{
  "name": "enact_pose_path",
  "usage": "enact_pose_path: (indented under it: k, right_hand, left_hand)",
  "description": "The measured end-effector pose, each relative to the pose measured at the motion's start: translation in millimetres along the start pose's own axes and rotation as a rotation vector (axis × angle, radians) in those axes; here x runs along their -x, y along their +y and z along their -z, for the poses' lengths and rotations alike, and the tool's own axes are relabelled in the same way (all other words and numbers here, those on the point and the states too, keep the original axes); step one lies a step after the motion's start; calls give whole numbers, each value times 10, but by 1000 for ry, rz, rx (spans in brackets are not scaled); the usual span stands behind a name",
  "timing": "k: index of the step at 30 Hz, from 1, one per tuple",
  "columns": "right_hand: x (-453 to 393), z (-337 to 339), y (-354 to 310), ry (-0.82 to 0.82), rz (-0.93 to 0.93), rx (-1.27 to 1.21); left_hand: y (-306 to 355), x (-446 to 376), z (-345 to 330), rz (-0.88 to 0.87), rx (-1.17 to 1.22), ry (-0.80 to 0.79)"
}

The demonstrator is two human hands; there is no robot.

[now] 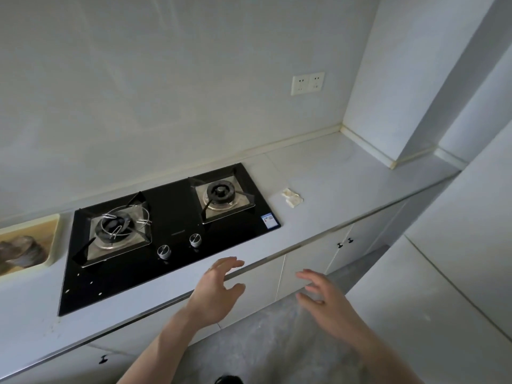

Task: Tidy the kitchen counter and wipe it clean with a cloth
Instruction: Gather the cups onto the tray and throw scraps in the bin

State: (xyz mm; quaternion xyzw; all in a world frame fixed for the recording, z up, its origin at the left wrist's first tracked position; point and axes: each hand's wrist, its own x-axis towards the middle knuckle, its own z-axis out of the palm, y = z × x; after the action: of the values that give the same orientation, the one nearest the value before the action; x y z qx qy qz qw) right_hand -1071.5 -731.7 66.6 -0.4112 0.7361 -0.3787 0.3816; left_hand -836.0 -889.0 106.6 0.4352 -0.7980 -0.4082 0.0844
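Black gas hob (171,234) set into grey desk (346,178); all places given from hob. Crumpled cream cloth (292,197) lies on desk just right of hob, near right burner (220,193), apart from both hands. Left hand (214,293) hovers at desk's front edge before hob's two knobs (180,245), grip released, fingers spread, holding nothing. Right hand (325,297) further right, off desk over floor, grip released too. Tray (54,239) left of hob.
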Motion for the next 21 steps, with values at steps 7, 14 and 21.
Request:
enact_pose_path:
  k: [7, 14, 21]
  right_hand:
    - [-403, 499, 163, 50, -33, 5]
    - [-929, 1000, 264, 153, -92, 22]
    - [-1489, 1305, 308, 184, -145, -20]
  left_hand:
    - [171, -751, -83, 19, -52, -40]
    - [404, -1941, -354, 19, -108, -160]
    - [513, -3129, -776, 95, -115, -331]
